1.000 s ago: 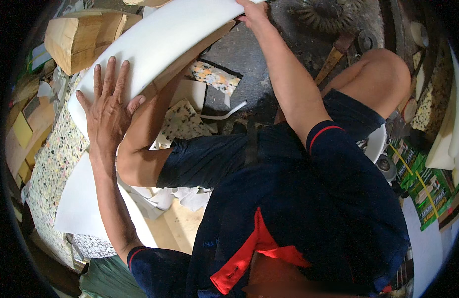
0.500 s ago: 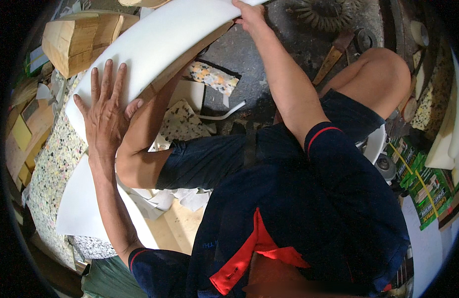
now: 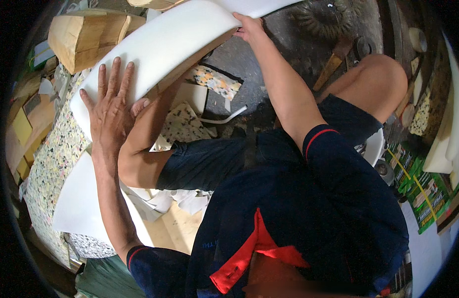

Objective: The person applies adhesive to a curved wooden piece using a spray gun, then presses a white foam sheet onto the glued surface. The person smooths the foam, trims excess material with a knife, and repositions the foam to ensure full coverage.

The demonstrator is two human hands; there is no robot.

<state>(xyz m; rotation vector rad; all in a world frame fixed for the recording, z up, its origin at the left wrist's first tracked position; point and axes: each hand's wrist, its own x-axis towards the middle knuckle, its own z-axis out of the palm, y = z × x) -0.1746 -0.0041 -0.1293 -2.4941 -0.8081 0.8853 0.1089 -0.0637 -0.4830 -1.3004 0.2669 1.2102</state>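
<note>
A: The left hand (image 3: 110, 111) lies palm down, fingers spread, on the white foam (image 3: 160, 44); the right hand (image 3: 250, 29) pinches the foam at its far end, thumb above, fingers underneath.

B: And where's the foam?

A: Over the top of a curved piece of wood (image 3: 182, 69).

B: How far along does it look?

A: The wood's top is covered wherever it shows. Its side toward the left leg (image 3: 147, 131) is bare, so I'd judge the covering only partly done. More foam (image 3: 264, 7) runs beyond the wood's far end.

B: Same piece?

A: Can't tell; the upper edge of the view cuts it off.

B: What else is hard to make out?

A: Whether glue holds anything. The wood's underside and outer side are hidden, the left palm covers its near end, and the right fingertips are partly out of sight.
</note>
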